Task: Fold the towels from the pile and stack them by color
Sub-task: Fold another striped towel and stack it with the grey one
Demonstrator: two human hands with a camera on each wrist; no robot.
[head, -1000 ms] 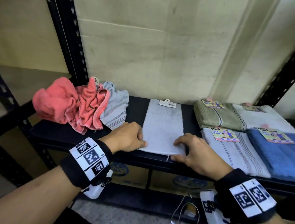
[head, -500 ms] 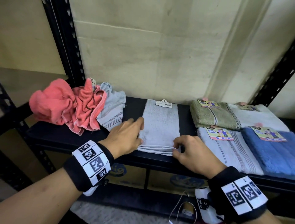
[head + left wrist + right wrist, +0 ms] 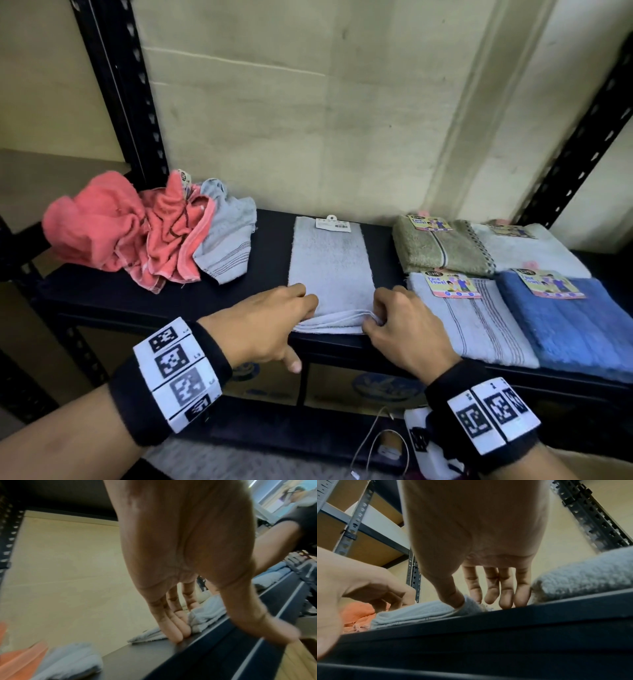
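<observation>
A grey towel [image 3: 330,270], folded into a long strip with a tag at its far end, lies in the middle of the black shelf [image 3: 113,294]. My left hand [image 3: 274,318] rests at its near left corner, straight fingers [image 3: 178,628] touching the towel [image 3: 205,614], thumb hanging past the shelf front. My right hand [image 3: 394,322] pinches the near right corner, where the layered edges show; its thumb [image 3: 452,597] presses into the towel [image 3: 423,611]. A crumpled pile of pink towels [image 3: 126,229] and one grey striped towel [image 3: 226,236] sits at the left.
Folded towels lie at the right: olive [image 3: 442,250], white [image 3: 527,250], grey striped [image 3: 469,318] and blue [image 3: 568,325], several with labels. The wall stands close behind. Black uprights [image 3: 120,89] frame the shelf. Boxes sit on the level below.
Both hands have closed in on the towel's near corners. The left hand has gone from a fist beside the edge to fingers laid on the corner; the near end now shows bunched layers.
</observation>
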